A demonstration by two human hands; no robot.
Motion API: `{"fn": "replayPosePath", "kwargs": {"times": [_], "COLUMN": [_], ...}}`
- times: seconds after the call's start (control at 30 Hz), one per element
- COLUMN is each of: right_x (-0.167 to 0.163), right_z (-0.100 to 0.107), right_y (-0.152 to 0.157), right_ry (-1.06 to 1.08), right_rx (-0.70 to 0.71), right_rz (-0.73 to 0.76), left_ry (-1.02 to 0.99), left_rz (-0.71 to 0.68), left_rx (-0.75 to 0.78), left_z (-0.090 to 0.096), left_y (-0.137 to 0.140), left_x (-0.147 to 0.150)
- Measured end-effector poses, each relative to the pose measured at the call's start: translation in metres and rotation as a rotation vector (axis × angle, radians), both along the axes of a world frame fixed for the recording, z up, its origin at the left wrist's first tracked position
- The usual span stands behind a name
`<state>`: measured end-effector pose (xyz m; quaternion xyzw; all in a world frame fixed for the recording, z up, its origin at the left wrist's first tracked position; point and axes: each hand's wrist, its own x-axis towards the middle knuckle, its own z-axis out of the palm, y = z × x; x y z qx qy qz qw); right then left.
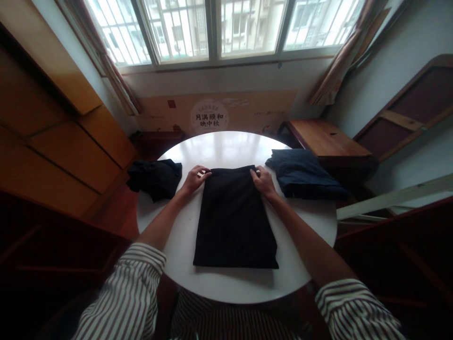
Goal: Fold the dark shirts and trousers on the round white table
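A black folded garment (235, 219) lies flat on the round white table (180, 264), in a long, nearly rectangular shape; which kind of garment cannot be made out. My left hand (194, 179) pinches its far left corner between thumb and fingers. At the far right corner, my right hand (262, 181) grips the cloth the same way. The far edge stretches fairly straight between both hands. To the left sits a crumpled black cloth (155, 178), and on the right rests a dark blue folded garment (306, 174), both apart from my hands.
Both side cloths overhang the table's edge a little. A wooden side table (325, 137) stands behind on the right. Orange-brown cabinets (78, 146) line the left, and a printed beige panel (244, 111) leans below the windows. A pale rail (392, 196) runs along the right.
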<state>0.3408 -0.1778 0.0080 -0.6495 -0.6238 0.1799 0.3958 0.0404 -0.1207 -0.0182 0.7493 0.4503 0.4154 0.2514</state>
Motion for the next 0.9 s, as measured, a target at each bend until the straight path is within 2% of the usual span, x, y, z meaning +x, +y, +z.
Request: {"fn": "replayPosePath", "kwargs": {"times": [0.17, 0.3, 0.37, 0.43, 0.6, 0.67, 0.8, 0.9], "right_x": [0.002, 0.0, 0.002, 0.007, 0.027, 0.031, 0.033, 0.032], "right_z": [-0.002, -0.002, 0.0, 0.004, 0.019, 0.023, 0.024, 0.018], "right_y": [0.001, 0.003, 0.003, 0.002, -0.009, -0.012, -0.013, -0.01], "right_ry": [0.017, 0.119, 0.191, 0.286, 0.506, 0.56, 0.605, 0.552], "right_rx": [-0.006, -0.048, -0.074, -0.161, -0.535, -0.54, -0.439, -0.502], "right_rz": [0.02, 0.017, 0.001, 0.043, 0.319, 0.351, 0.382, 0.341], "left_ry": [-0.032, -0.095, -0.099, -0.096, -0.091, -0.084, -0.061, -0.008], "left_rz": [0.061, 0.186, 0.204, 0.199, 0.188, 0.196, 0.211, 0.25], "left_rx": [-0.024, -0.057, -0.096, -0.117, -0.128, -0.127, -0.127, -0.074], "left_z": [0.0, 0.0, 0.0, -0.001, -0.002, -0.004, -0.007, -0.003], "left_y": [0.004, 0.01, 0.012, 0.013, 0.012, 0.012, 0.014, 0.012], "left_x": [0.0, 0.007, 0.009, 0.01, 0.01, 0.011, 0.01, 0.01]}}
